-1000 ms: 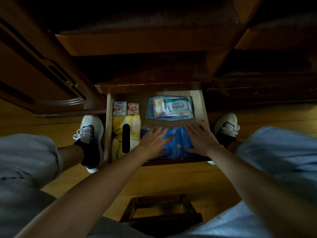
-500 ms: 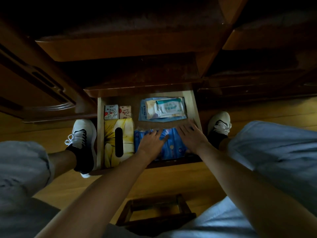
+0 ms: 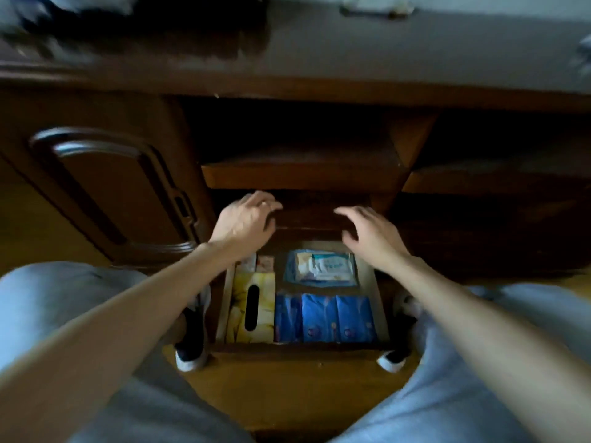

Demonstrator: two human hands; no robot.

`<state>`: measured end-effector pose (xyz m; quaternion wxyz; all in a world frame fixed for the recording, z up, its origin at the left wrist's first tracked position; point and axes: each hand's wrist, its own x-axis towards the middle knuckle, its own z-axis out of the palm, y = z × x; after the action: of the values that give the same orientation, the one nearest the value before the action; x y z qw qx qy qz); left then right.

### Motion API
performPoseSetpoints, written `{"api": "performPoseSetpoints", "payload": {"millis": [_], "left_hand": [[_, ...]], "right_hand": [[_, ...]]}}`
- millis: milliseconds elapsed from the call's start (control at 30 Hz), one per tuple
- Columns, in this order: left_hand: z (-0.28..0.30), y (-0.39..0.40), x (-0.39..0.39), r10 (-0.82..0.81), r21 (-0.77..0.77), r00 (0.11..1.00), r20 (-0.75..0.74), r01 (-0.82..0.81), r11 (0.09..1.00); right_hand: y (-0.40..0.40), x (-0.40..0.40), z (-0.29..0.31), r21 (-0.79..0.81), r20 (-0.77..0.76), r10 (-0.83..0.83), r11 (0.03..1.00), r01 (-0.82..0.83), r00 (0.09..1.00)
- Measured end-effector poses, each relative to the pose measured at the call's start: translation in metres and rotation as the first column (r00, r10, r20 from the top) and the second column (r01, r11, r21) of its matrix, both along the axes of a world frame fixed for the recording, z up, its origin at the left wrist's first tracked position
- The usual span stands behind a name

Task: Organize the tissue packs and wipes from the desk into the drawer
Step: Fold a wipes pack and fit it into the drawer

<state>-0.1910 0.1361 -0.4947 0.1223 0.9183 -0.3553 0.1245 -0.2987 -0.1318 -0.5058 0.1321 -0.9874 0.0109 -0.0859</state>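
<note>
Whereas both hands pressed the blue tissue packs [image 3: 323, 318] a second ago, left hand [image 3: 244, 220] and right hand [image 3: 367, 233] now hover empty, fingers loosely curled, mid-frame above the drawer [image 3: 382, 310]; wipes [image 3: 321, 268] stowed behind: contents apparently arranged.

Both hands are up over the back of the open drawer [image 3: 220, 318], holding nothing: left hand [image 3: 244, 220] with fingers loosely curled, right hand [image 3: 367, 233] spread. Inside the drawer, a yellow tissue box [image 3: 265, 305] lies along the left, blue tissue packs [image 3: 323, 318] sit in a row at the front, and a wipes pack [image 3: 323, 266] lies behind them. The view is dim and a little blurred.
</note>
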Motion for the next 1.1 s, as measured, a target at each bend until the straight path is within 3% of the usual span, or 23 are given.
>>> {"api": "performPoseSetpoints", "payload": {"millis": [133,233,400,500,667,733,833,967,1100], "left_hand": [[0.094,0.0,0.025,0.038,-0.136,0.958,0.286,0.002,0.991],[0.138,-0.011,0.042,0.081,-0.117,0.953,0.293,-0.048,0.992],[0.17,-0.033,0.059,0.069,-0.17,0.924,0.377,-0.004,0.985],[0.188,-0.048,0.084,0.082,-0.135,0.944,0.318,-0.041,0.99],[0.213,-0.097,0.15,0.091,-0.111,0.983,0.161,-0.073,0.991],[0.225,-0.127,0.183,0.088,-0.083,0.99,0.11,-0.079,0.993],[0.234,-0.173,0.23,0.07,-0.02,0.997,0.045,-0.069,0.997],[0.214,-0.207,0.285,0.028,0.061,0.999,0.018,-0.029,0.998],[0.2,-0.22,0.329,0.03,-0.01,1.0,0.008,-0.03,1.0]], "right_hand": [[-0.01,0.035,0.105,-0.117,0.39,0.02,0.993,0.028,0.921],[-0.017,0.058,0.155,-0.203,0.471,0.019,0.975,0.087,0.882],[-0.028,0.079,0.178,-0.281,0.559,0.015,0.944,0.172,0.829],[-0.036,0.086,0.177,-0.208,0.51,-0.044,0.963,0.172,0.859],[-0.055,0.115,0.186,-0.14,0.656,0.001,0.983,0.121,0.755],[-0.07,0.139,0.204,-0.117,0.62,-0.017,0.987,0.114,0.785],[-0.094,0.187,0.224,-0.129,0.449,-0.075,0.981,0.148,0.89],[-0.136,0.279,0.234,-0.078,0.239,-0.242,0.961,0.267,0.94],[-0.168,0.375,0.234,-0.121,0.095,-0.34,0.929,0.35,0.935]]}}
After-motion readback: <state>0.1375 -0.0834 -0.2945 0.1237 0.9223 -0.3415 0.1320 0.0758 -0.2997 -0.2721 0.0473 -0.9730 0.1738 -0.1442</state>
